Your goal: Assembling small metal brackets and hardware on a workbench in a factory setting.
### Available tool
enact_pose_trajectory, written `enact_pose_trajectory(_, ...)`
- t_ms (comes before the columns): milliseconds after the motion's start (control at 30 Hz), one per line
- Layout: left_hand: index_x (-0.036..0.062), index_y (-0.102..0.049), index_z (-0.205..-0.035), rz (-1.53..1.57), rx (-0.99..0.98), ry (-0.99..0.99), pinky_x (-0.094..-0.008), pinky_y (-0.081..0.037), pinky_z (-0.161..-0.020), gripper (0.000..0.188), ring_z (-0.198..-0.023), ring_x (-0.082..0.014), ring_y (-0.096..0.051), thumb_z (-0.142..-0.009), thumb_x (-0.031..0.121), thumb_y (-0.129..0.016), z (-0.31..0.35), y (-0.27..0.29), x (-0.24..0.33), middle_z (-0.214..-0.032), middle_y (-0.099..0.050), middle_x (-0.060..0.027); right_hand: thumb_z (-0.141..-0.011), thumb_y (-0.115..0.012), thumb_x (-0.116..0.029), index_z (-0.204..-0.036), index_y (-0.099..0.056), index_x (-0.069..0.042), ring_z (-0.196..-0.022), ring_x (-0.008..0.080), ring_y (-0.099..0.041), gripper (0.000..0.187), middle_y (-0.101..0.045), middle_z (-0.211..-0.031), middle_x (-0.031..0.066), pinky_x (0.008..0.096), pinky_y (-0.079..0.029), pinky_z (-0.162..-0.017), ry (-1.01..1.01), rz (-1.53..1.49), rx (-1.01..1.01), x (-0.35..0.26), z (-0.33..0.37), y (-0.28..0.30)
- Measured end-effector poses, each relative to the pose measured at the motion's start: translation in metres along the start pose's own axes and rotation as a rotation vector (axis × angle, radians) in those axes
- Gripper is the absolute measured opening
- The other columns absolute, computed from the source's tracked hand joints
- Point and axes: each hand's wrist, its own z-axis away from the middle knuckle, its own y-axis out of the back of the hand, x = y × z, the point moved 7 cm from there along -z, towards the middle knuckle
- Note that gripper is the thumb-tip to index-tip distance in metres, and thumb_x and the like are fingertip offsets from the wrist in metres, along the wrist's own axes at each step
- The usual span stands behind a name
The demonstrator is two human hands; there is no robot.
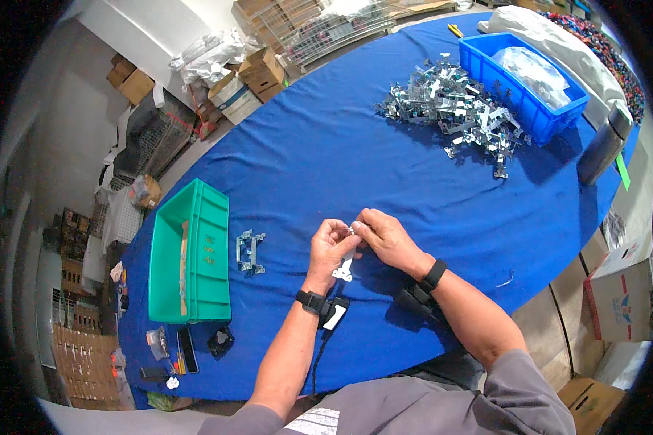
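Observation:
Over the middle of the blue-covered table, both hands meet at the upper end of a small metal bracket (345, 270). My left hand (329, 246) is closed, thumb and fingers pinching the bracket. My right hand (386, 235) is also closed, its fingertips pressed together at the same end; any tiny part between them is too small to make out. The bracket's lower end, with its shaped foot, hangs below the fingers. To the left lie a few similar metal brackets (250, 252), side by side next to a green crate.
The green crate (221, 217) stands left, holding a cardboard piece. A heap of metal brackets (450, 98) lies far right, beside a blue bin (522, 109) with clear plastic and a dark flask (606, 145). A phone (187, 351) and small items lie near left.

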Motion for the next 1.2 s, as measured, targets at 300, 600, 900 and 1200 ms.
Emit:
enact_pose_trajectory(300, 0.0030, -0.067, -0.095, -0.050, -0.038, -0.011, -0.0282, -0.060, -0.059, 0.010, -0.076, -0.0123, -0.067, -0.088, 0.009, -0.071, 0.002, 0.006, -0.001, -0.091, -0.068, -0.0063, -0.101, -0.050, -0.023, -0.090, -0.057, -0.001, -0.074, 0.0247, -0.052, 0.026, -0.053, -0.081, 0.0128, 0.0378, -0.044, -0.067, 0.083, -0.055, -0.109, -0.012, -0.001, -0.004)
enact_pose_trajectory(600, 0.0028, -0.061, -0.098, -0.014, -0.128, 0.017, -0.0269, -0.058, -0.057, 0.022, -0.073, -0.0168, -0.069, -0.087, 0.016, -0.074, 0.000, 0.004, -0.004, -0.088, -0.069, -0.0097, -0.105, -0.046, -0.029, -0.090, -0.057, -0.003, -0.062, 0.0083, -0.051, 0.031, -0.055, -0.073, 0.0011, 0.0263, -0.043, -0.053, -0.241, -0.391, -0.353, 0.002, 0.003, -0.014)
enact_pose_trajectory(900, 0.0032, -0.062, -0.107, 0.238, 0.077, -0.068, -0.0357, -0.057, -0.076, 0.034, -0.087, -0.0220, -0.069, -0.099, 0.036, -0.057, 0.003, 0.015, -0.001, -0.095, -0.068, -0.0127, -0.103, -0.051, -0.026, -0.085, -0.054, -0.003, -0.060, 0.0075, -0.054, 0.030, -0.053, -0.073, 0.0004, 0.0249, -0.050, -0.053, -0.272, -0.632, -0.049, 0.010, -0.003, -0.001)
enact_pose_trajectory(1200, 0.0041, -0.053, -0.129, 0.242, 0.118, -0.177, -0.0426, -0.053, -0.093, 0.032, -0.111, -0.0260, -0.063, -0.101, 0.020, -0.054, 0.004, 0.009, 0.004, -0.131, -0.058, -0.0178, -0.100, -0.056, -0.023, -0.086, -0.058, 0.002, -0.055, 0.0122, -0.062, 0.028, -0.060, -0.064, 0.0066, 0.0292, -0.046, -0.048, -0.229, -0.326, 0.279, 0.017, 0.002, 0.014)
